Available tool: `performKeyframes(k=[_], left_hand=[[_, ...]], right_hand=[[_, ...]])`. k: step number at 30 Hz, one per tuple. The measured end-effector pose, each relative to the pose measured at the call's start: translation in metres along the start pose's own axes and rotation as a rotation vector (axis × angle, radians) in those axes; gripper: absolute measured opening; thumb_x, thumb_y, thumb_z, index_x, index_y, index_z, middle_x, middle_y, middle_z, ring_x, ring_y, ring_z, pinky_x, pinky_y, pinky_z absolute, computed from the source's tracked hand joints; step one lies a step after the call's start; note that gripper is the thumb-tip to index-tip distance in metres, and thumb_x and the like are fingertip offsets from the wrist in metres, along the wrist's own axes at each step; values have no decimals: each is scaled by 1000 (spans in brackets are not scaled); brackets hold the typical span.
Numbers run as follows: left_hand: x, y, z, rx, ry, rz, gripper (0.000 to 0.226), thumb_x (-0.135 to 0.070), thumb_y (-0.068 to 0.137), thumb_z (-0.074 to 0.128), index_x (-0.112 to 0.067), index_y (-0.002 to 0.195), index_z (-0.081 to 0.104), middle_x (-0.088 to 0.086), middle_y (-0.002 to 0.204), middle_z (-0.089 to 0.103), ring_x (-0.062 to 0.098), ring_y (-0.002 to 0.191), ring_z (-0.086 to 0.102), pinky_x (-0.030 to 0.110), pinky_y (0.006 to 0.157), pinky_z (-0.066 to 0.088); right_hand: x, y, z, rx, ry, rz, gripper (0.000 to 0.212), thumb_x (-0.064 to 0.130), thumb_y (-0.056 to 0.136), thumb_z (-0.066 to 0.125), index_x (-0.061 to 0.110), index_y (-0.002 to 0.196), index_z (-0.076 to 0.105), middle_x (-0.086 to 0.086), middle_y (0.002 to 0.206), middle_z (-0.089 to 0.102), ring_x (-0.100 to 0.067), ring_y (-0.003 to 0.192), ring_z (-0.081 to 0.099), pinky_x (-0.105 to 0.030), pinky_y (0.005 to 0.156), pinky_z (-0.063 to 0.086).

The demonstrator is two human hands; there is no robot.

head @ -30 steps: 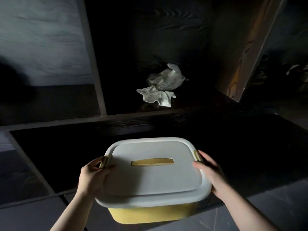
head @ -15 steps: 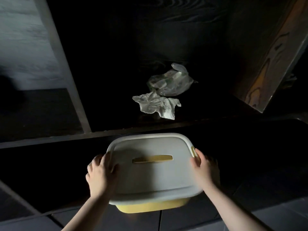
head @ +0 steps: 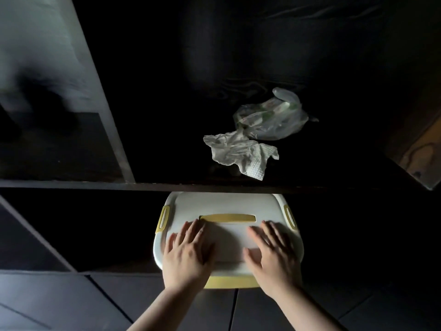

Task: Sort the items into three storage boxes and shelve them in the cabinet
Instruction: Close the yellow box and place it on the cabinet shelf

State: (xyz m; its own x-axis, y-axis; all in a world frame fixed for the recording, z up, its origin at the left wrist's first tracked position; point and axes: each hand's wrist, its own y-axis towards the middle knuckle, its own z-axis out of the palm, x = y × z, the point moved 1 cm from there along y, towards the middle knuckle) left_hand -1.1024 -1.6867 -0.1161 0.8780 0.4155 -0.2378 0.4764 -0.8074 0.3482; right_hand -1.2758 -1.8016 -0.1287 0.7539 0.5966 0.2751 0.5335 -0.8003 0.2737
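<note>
Storage box (head: 229, 206) under shelf edge, left hand (head: 188, 254), right hand (head: 272, 256) flat on lid

Shelf edge (head: 214, 187) hides the storage box's (head: 229, 283) far end; hands (head: 188, 256) blurred.

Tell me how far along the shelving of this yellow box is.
Done: the yellow storage box with the white lid is closed and partly under the dark shelf board. In hand: the left hand and right hand lie flat on the lid, apparently pushing it in. Left: its near end sticks out. No other boxes are in view. A crumpled paper towel lies on the shelf above.
</note>
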Motion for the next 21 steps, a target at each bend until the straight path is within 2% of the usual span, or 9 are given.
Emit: performKeyframes(k=[3, 6, 8, 12, 14, 17, 19, 21], left_hand=[[2, 10, -1, 15, 2, 3, 51, -54, 81, 46, -34, 129, 52, -15, 137, 49, 13, 124, 47, 33, 97, 37], [2, 15, 0, 39, 37, -8, 52, -54, 82, 41, -36, 130, 50, -18, 137, 48, 10, 125, 44, 33, 99, 36], [2, 17, 2, 50, 58, -29, 51, -54, 82, 37, -37, 129, 49, -18, 136, 48, 9, 126, 43, 34, 100, 34], [1, 16, 5, 84, 54, -103, 54, -55, 83, 29, -37, 131, 47, -16, 137, 47, 11, 130, 38, 37, 106, 29], [2, 2, 6, 71, -4, -163, 58, -54, 84, 25, -34, 134, 47, -12, 142, 45, 13, 136, 34, 36, 109, 25], [4, -47, -4, 59, -110, -231, 64, -59, 86, 25, -34, 143, 37, -11, 153, 31, 14, 144, 21, 35, 115, 20], [12, -93, -17, 75, -212, -346, 72, -70, 84, 25, -36, 147, 27, -14, 156, 17, 10, 146, 10, 33, 118, 16], [31, -141, -38, 54, -280, -554, 76, -76, 83, 29, -34, 146, 32, -12, 157, 16, 11, 146, 12, 31, 118, 15]], right_hand=[[2, 8, 0, 3, -8, 13, 54, 58, 78, 44, 35, 123, 63, -4, 140, 53, -28, 130, 47, -52, 103, 40], [3, 12, 1, 8, -4, 23, 56, 59, 78, 40, 35, 124, 62, -4, 140, 52, -29, 130, 46, -50, 103, 40], [4, 16, 0, 19, 4, 14, 60, 60, 78, 34, 37, 127, 59, -2, 144, 48, -27, 133, 42, -49, 107, 35], [2, 16, -4, 121, 15, -4, 70, 62, 79, 18, 40, 139, 45, 3, 155, 29, -21, 143, 23, -44, 113, 17], [-1, 7, -7, 112, 32, -5, 66, 57, 82, 22, 34, 138, 48, 0, 153, 34, -23, 142, 26, -45, 111, 23], [0, -23, -9, 10, 48, -69, 59, 50, 83, 34, 20, 125, 62, -11, 138, 53, -32, 130, 44, -50, 103, 36], [4, -51, -8, -10, 35, -99, 60, 48, 79, 40, 18, 127, 61, -13, 139, 51, -32, 132, 42, -51, 101, 31], [17, -74, -11, -17, 85, -115, 59, 45, 76, 45, 19, 127, 61, -12, 141, 49, -33, 132, 40, -54, 101, 27]])
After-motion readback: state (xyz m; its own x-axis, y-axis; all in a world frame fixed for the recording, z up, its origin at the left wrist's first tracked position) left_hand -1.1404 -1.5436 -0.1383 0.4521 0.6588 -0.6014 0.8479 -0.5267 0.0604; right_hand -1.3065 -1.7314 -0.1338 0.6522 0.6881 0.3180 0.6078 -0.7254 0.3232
